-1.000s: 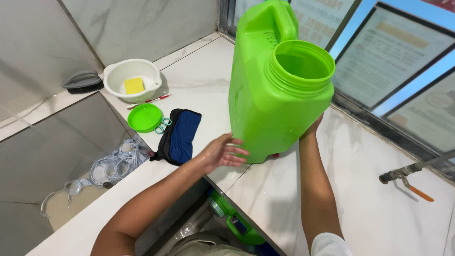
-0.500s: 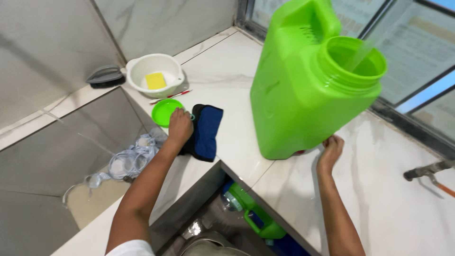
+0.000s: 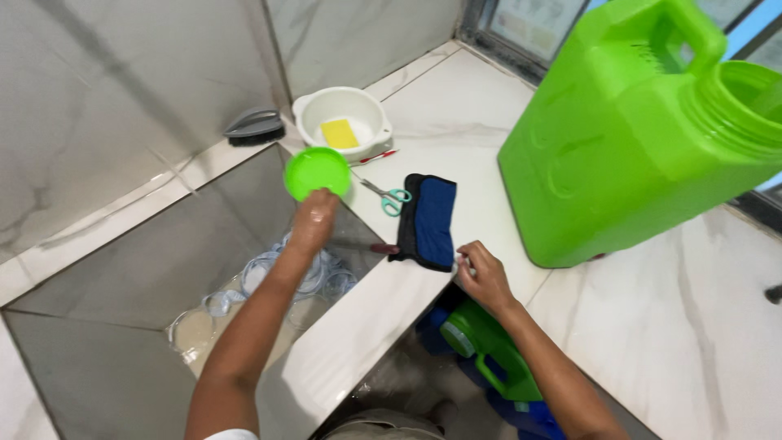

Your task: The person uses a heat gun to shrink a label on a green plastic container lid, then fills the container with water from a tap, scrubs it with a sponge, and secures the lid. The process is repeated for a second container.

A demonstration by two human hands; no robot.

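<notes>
Head view. We see the left hand (image 3: 314, 218) with its grip closed on the rim of a green lid (image 3: 317, 172), held over the sink (image 3: 147, 269) at 10 o'clock. The right hand (image 3: 485, 277) rests on the worktop (image 3: 456, 147) edge near centre, fingers curled loosely; we cannot tell whether its grip holds anything. A blue cloth (image 3: 430, 220) lies touching it at 12 o'clock. Scissors (image 3: 389, 195) lie just left of the cloth. A green jug (image 3: 611, 155) stands at 2 o'clock, mouth uncapped. A white bowl (image 3: 342, 122) sits at 11 o'clock.
</notes>
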